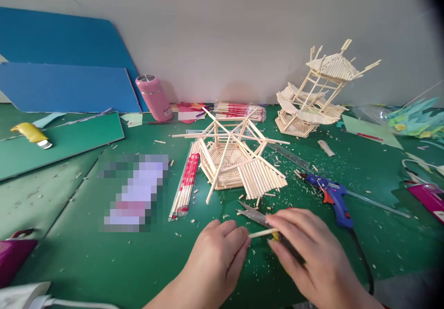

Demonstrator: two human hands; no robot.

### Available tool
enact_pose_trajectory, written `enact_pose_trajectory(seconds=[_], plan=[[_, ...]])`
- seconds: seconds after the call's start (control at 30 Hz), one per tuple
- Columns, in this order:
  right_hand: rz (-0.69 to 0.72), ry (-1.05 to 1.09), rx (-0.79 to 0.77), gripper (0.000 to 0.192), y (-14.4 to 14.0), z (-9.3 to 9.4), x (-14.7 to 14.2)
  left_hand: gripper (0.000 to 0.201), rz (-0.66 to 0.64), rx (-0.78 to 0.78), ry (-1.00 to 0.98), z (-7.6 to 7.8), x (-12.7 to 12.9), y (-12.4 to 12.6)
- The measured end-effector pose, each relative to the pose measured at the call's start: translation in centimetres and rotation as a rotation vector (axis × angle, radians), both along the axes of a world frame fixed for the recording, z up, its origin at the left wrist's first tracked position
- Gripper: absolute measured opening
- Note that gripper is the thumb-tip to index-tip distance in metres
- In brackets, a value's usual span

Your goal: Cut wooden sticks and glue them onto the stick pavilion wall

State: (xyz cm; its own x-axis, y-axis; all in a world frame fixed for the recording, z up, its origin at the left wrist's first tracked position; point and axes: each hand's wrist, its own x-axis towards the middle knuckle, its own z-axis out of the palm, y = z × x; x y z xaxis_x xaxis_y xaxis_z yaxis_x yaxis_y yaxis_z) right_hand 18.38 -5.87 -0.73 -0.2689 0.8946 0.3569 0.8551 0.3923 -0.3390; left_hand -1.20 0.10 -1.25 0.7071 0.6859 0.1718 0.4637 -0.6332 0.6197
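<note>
Left hand pinches thin stick; right hand grips what looks like cutters, just below the stick model. Keep the stick square in the blades, cut clean.

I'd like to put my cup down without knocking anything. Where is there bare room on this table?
Barest is the green mat in front, between the packet of sticks and the purple thing at the left edge. Crowded: around the stick model, the glue gun, and both hands, left hand and right hand.

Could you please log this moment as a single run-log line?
left hand: pinches wooden stick | right hand: holds scissors at stick | nearby: stick model, glue gun
</note>
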Motion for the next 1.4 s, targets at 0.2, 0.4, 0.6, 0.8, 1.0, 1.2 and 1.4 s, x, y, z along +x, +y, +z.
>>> enact_pose_trajectory(seconds=[0.2,0.4,0.6,0.8,1.0,1.2,1.4], plan=[[0.092,0.061,-0.154,0.020,1.5,-1.7,-2.1,0.027,0.003,0.164,0.128,-0.4,-0.1,-0.3],[0.059,0.002,-0.259,0.030,1.7,-2.2,-2.4,0.026,0.027,0.109,0.211,-0.8,0.1,-0.5],[0.022,0.021,-0.276,0.030,1.5,-2.9,-2.4,0.024,0.032,0.081,0.246,-1.0,0.5,-0.6],[0.000,0.043,-0.225,0.031,1.5,-3.5,-2.9,0.024,0.058,0.120,0.276,-1.6,0.7,-0.7],[0.043,0.057,-0.267,0.028,1.3,-3.4,-2.5,0.026,-0.021,0.073,0.225,-1.0,0.2,-0.1],[0.331,0.111,-0.619,0.033,1.4,0.3,-1.5,0.026,-0.225,0.085,0.177,-1.1,-1.3,0.4],[0.034,0.646,-0.839,0.036,1.5,0.4,-1.7,0.031,0.026,0.052,0.207,-2.1,-2.3,0.5]])
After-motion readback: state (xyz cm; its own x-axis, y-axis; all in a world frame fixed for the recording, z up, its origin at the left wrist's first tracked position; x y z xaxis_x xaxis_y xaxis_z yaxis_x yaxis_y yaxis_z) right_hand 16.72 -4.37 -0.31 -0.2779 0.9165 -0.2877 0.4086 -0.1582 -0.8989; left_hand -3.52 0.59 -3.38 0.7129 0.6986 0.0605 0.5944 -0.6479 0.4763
